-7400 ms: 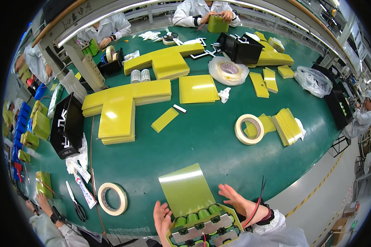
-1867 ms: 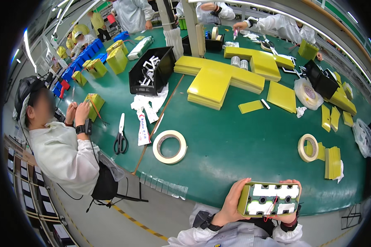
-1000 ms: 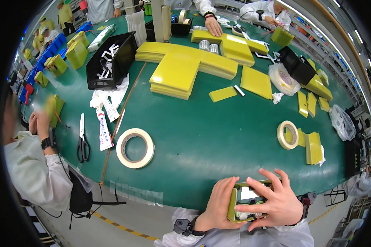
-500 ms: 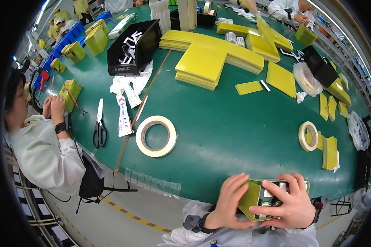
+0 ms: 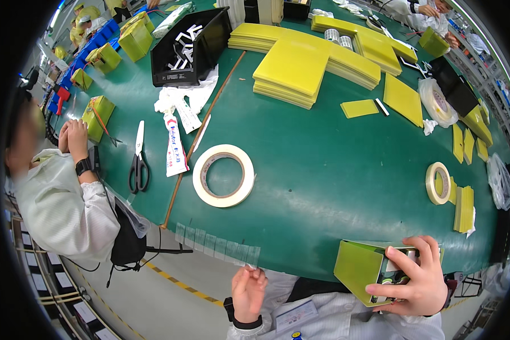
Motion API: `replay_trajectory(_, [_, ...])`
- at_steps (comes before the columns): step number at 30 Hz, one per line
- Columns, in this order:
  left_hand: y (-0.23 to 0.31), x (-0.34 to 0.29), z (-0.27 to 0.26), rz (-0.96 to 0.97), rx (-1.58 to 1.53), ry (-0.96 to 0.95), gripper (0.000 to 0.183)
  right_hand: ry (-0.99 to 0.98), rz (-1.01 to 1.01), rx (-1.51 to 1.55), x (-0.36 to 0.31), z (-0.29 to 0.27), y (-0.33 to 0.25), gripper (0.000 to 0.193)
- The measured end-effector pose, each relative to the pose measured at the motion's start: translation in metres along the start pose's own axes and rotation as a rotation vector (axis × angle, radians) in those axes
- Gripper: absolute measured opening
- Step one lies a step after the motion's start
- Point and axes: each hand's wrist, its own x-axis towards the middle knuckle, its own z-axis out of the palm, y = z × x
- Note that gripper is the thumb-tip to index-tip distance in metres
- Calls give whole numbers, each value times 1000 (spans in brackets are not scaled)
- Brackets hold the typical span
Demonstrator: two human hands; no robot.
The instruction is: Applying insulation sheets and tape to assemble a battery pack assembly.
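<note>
At the table's front edge my left hand (image 5: pixel 248 294) pinches the end of a clear tape strip (image 5: pixel 254 256), the rightmost of several hanging side by side there. My right hand (image 5: pixel 416 283) is closed round a block with yellow-green board sides (image 5: pixel 357 267), held tilted at the near right edge. Its fingers spread across the block's open face, where white and dark parts show between them. What lies under the palm is hidden. A roll of cream masking tape (image 5: pixel 245 192) lies flat on the green table (image 5: pixel 311 198), beyond the strips.
Stacks of yellow boards (image 5: pixel 292 62) fill the far middle. Black-handled scissors (image 5: pixel 138 164), a white tube (image 5: pixel 175 148) and a black bin (image 5: pixel 161 71) of white pieces stand left. A smaller tape roll (image 5: pixel 438 183) is at right. A co-worker (image 5: pixel 68 209) sits at left.
My left hand has left the block and moved left and down to the tape strips. My right hand keeps the block, now a little further right. The view has shifted slightly.
</note>
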Motion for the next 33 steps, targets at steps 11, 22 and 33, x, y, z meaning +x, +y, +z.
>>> replay_trajectory(11, [-6, 8, -14, -195, -167, -147, 14, 2, -15, -13, -3, 0, 2, 53])
replay_trajectory(22, [-6, 8, -12, -89, -122, 1, 13, 17, -22, 3, -2, 3, 3, 53])
replay_trajectory(33, [-4, 17, -4, -151, -266, -155, 14, 11, -19, 1, -4, 2, 3, 56])
